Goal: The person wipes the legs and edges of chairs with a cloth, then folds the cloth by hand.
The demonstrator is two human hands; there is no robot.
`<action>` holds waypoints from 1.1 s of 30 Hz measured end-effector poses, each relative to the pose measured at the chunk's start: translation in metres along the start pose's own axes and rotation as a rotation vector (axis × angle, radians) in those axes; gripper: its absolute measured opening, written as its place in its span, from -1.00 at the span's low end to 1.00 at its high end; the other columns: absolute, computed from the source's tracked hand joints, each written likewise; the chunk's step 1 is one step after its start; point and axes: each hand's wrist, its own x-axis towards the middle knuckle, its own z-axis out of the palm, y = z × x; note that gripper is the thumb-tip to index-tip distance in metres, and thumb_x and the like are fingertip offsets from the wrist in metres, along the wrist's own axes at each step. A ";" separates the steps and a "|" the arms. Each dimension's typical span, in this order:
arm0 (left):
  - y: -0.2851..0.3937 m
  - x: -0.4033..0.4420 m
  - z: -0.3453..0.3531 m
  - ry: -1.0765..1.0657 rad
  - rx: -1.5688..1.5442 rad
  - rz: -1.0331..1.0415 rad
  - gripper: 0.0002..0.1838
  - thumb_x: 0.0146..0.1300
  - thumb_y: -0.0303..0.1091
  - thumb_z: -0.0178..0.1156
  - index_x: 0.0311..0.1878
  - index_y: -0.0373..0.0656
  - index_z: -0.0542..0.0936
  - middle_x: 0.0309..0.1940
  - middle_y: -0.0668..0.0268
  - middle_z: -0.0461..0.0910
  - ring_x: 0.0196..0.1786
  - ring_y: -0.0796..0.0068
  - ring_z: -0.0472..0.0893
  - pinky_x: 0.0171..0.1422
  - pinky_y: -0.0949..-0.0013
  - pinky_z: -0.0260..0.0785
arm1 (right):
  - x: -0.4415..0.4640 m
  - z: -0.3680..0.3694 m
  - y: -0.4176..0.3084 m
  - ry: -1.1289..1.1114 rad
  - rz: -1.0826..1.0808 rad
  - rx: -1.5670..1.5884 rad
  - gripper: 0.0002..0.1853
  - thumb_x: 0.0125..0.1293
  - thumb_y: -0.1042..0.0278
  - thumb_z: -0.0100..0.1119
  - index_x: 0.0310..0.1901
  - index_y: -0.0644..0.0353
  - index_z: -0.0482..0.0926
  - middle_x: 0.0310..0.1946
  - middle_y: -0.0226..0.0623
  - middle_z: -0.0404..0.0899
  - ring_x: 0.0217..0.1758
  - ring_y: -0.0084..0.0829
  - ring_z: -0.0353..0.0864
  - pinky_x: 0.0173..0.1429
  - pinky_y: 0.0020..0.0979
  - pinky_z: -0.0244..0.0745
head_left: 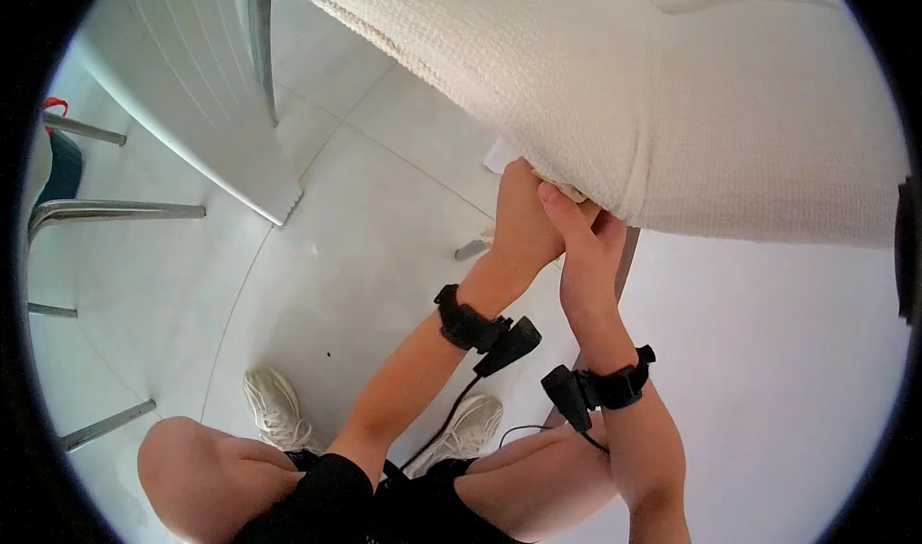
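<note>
A cream textured cloth (pixel 576 73) spreads over the top right, its lower edge folded at the white table's side. My left hand (pixel 526 219) is at this edge, bent and closed against the cloth; most of its fingers are hidden. Close beside it, my right hand (pixel 591 248) is closed on a small bunched fold of the same edge, thumb on top and fingertips tucked out of sight. The two hands touch or nearly touch. Each wrist wears a black strap with a small device and a cable.
The white table (pixel 768 371) fills the lower right, its dark side edge (pixel 627 259) near my right hand. A white plastic chair (pixel 182 83) stands at upper left, with metal legs (pixel 125 208) beyond. My shoes (pixel 274 410) rest on the tiled floor (pixel 327 285).
</note>
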 end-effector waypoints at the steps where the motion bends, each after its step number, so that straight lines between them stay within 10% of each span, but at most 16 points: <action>1: -0.001 0.002 0.004 0.024 -0.026 -0.012 -0.71 0.00 -0.23 0.39 -0.42 -0.28 0.59 -0.54 0.14 0.64 -0.49 0.28 0.65 -0.41 0.33 0.42 | 0.003 0.000 -0.003 0.025 -0.011 0.030 -0.48 0.15 0.33 0.41 0.08 0.38 0.46 0.07 -0.13 0.52 0.14 -0.36 0.52 0.22 -0.34 0.42; 16: -0.011 -0.011 0.010 0.196 0.223 0.311 -0.75 -0.16 -0.27 0.40 -0.50 -0.19 0.54 -0.58 0.19 0.58 -0.52 0.07 0.57 -0.46 0.28 0.38 | -0.009 -0.006 0.024 0.030 0.105 0.230 -0.42 0.10 0.57 0.37 0.18 0.26 0.38 0.12 -0.19 0.48 0.19 -0.32 0.49 0.28 -0.30 0.41; 29: -0.101 -0.067 0.007 0.054 -0.112 -0.259 -0.65 -0.15 -0.24 0.45 -0.34 -0.17 0.54 -0.52 0.31 0.57 -0.48 0.41 0.57 -0.34 0.46 0.42 | -0.019 -0.037 0.109 -0.217 0.443 0.048 -0.66 0.26 0.44 0.29 0.05 0.35 0.57 0.06 -0.29 0.58 0.10 -0.46 0.54 0.23 -0.44 0.42; 33: -0.098 -0.064 0.003 0.064 0.134 -0.038 -0.68 -0.07 -0.22 0.42 -0.29 -0.15 0.56 -0.45 0.34 0.61 -0.44 0.45 0.60 -0.32 0.47 0.43 | -0.018 -0.038 0.117 -0.236 0.434 -0.069 -0.71 0.23 0.46 0.30 -0.01 0.32 0.58 -0.01 -0.33 0.60 0.07 -0.50 0.54 0.19 -0.44 0.42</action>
